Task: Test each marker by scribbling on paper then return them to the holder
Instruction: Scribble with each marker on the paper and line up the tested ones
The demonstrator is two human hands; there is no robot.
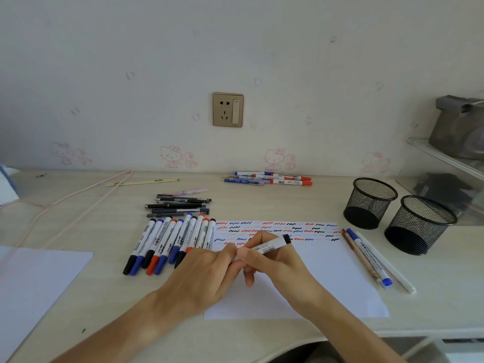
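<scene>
The setting is presenting as a home study corner, most likely a child's bedroom desk. A pale wood-grain desk (78,205) is standing flush against a wall covered in light wallpaper (275,158) that is showing pink cartoon-cat prints along the desk's far edge. A gold-coloured wall socket with a switch (228,109) is sitting above the far edge at centre. Two black mesh pen holders (398,213) are standing near the right edge, and a clear plastic storage shelf (445,163) is occupying the far right corner. Stationery and white paper sheets (327,273) are lying across the desk.
</scene>
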